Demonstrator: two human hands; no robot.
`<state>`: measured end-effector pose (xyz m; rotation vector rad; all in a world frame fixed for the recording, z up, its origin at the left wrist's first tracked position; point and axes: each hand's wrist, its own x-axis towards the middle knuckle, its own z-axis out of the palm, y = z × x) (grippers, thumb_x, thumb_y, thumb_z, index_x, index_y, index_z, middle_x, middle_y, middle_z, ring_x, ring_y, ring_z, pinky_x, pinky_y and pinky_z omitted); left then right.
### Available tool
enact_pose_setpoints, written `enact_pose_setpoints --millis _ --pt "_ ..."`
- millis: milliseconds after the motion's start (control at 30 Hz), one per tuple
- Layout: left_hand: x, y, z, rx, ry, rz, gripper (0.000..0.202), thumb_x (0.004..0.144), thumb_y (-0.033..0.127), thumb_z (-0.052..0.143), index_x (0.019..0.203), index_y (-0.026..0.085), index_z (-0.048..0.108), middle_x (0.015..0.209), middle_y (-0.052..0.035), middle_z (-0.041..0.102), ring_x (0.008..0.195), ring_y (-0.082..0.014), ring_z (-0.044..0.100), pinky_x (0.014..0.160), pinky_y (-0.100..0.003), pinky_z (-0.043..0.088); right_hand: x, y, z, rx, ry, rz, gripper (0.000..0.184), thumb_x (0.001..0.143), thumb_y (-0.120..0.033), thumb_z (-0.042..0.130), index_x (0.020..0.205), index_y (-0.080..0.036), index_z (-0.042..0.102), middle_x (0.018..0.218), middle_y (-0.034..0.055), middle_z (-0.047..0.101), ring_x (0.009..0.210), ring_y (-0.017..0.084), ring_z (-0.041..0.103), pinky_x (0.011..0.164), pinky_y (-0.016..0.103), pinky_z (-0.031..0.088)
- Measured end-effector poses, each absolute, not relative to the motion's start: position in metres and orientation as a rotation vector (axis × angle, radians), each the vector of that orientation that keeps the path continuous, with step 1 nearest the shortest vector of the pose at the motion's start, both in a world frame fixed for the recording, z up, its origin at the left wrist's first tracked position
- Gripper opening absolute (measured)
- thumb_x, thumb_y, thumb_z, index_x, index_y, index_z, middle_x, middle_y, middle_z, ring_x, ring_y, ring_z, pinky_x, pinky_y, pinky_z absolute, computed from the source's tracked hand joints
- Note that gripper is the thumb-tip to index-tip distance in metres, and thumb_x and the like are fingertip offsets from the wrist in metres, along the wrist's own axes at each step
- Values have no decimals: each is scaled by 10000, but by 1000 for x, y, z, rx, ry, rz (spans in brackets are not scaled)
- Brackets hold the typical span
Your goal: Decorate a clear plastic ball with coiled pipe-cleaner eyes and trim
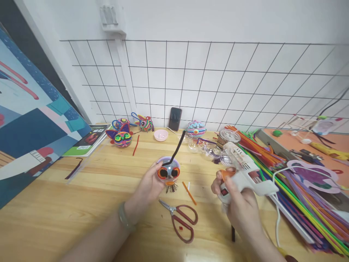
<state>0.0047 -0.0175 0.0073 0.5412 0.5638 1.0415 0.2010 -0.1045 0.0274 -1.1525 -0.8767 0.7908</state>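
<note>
My left hand (pixel 149 184) is closed on a clear plastic ball (pixel 168 166) above the middle of the table. Black eyes ringed in orange sit on the ball's near side, and dark fringe hangs below them. A black pipe cleaner (pixel 178 147) rises from its top, tilted to the right. My right hand (pixel 238 200) grips a white hot glue gun (pixel 245 181) with an orange part, held apart from the ball. Red-handled scissors (pixel 178 218) lie open on the table between my hands. Beside them are an orange strip (pixel 189 193) and a small white piece (pixel 188 186).
Decorated balls (pixel 122 139) stand at the back left, near a pink bowl (pixel 160 135) and a phone (pixel 175 118) against the wall grid. Clear plastic shells (pixel 212 150) lie at the back. Bundles of coloured pipe cleaners (pixel 308 214) and a white power strip (pixel 241 156) fill the right side.
</note>
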Motion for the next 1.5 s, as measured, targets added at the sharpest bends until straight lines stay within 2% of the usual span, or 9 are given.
enact_pose_setpoints --millis 167,267,333,467,667,733,1033,1200,1500 --pt "-1 -11 8 491 523 1070 182 828 250 527 981 178 597 973 -91 684 881 -232 645 765 -415 509 199 -108 27 -1092 -1069 1017 284 857 -472 498 983 -222 453 823 14 594 477 105 505 496 258 389" --pt "-1 -10 8 520 545 1112 186 825 235 536 991 174 593 968 -86 684 868 -223 645 756 -403 511 196 -116 25 -1201 -1300 1082 336 875 -508 433 985 -196 493 669 4 596 506 144 512 548 287 403" --pt "-1 -9 9 549 553 1147 185 818 224 548 990 174 594 972 -79 684 880 -218 642 760 -388 510 193 -122 26 -1300 -1429 1099 379 875 -535 398 847 -191 553 600 8 586 560 167 526 586 292 419" --pt "-2 -9 10 616 550 1197 200 797 222 583 990 171 597 980 -72 683 924 -215 633 778 -361 504 187 -127 30 -1388 -1605 1089 475 879 -539 379 618 -190 568 655 32 597 654 173 538 681 291 444" --pt "0 -12 10 684 561 1229 289 769 238 629 1048 197 563 1009 -68 674 928 -233 641 792 -374 492 182 -127 30 -1341 -1633 1071 301 907 -428 409 920 -187 590 622 -8 550 653 172 549 696 291 451" --pt "1 -13 10 686 566 1238 315 755 233 647 1054 206 552 1004 -64 675 920 -235 645 803 -382 485 182 -127 29 -1353 -1631 1058 288 913 -408 405 949 -184 582 625 -11 541 643 167 544 691 287 452" --pt "3 -16 13 695 580 1257 397 734 201 670 1100 219 519 1028 -55 660 899 -212 643 821 -370 471 181 -127 28 -1334 -1674 1030 295 919 -391 401 730 -202 526 654 -16 515 673 156 538 709 273 433" --pt "3 -16 11 718 595 1274 396 718 195 684 1088 217 543 1025 -40 667 933 -183 628 841 -304 453 181 -125 30 -1345 -1690 1021 269 924 -386 393 756 -206 502 659 -19 510 686 161 535 714 280 424" --pt "2 -16 11 742 597 1291 399 711 196 692 1085 214 555 1020 -35 673 931 -182 628 840 -298 453 183 -125 28 -1383 -1728 980 312 925 -400 375 707 -208 490 674 -1 525 716 177 531 713 288 423"
